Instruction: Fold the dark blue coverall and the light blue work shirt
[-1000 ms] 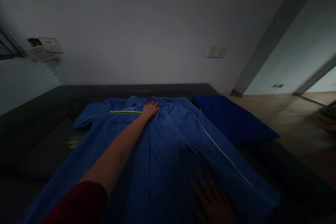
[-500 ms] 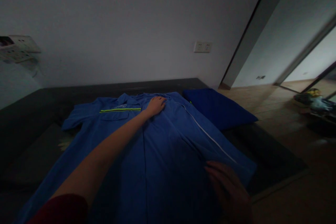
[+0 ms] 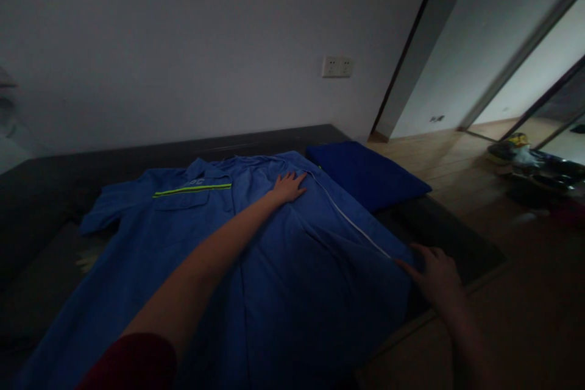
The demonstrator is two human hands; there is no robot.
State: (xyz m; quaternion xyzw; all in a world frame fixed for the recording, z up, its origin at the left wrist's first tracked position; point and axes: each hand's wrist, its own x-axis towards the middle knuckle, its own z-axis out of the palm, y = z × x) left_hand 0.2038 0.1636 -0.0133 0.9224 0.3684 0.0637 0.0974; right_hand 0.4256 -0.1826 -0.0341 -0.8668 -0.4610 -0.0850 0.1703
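Blue shirt (image 3: 283, 280) spread front up over dark surface (image 3: 461, 244), collar end toward wall (image 3: 183, 61), lower part running off bottom of view. Left arm (image 3: 208, 259) reaches long from lower left, maroon sleeve (image 3: 134, 359) around upper arm, elbow only slightly bent, forearm slanting up and right across shirt front. Left hand (image 3: 289, 189) palm down on upper chest, right of front opening, fingers fanned, tips pointing away and to the right; wide, flat, nothing gripped, just left of white piping (image 3: 351, 223).

Right forearm comes up from lower right, angled left, dim and a bit blurred. Right hand (image 3: 436, 274) at shirt's right edge, near lower end of visible piping, thumb toward the cloth, fingers bent; narrow grip, looks pinched on shirt edge, fingertips partly hidden. Hands well apart, left one farther from camera.

Yellow-green stripe (image 3: 192, 190) above pocket on shirt's left part, lettering over it too dim to read fully. Darker blue folded cloth (image 3: 365, 173) beside shirt's right shoulder, beyond right hand. Pale object (image 3: 88, 259) near left short sleeve, unclear what. Socket plate (image 3: 337, 67) on wall above
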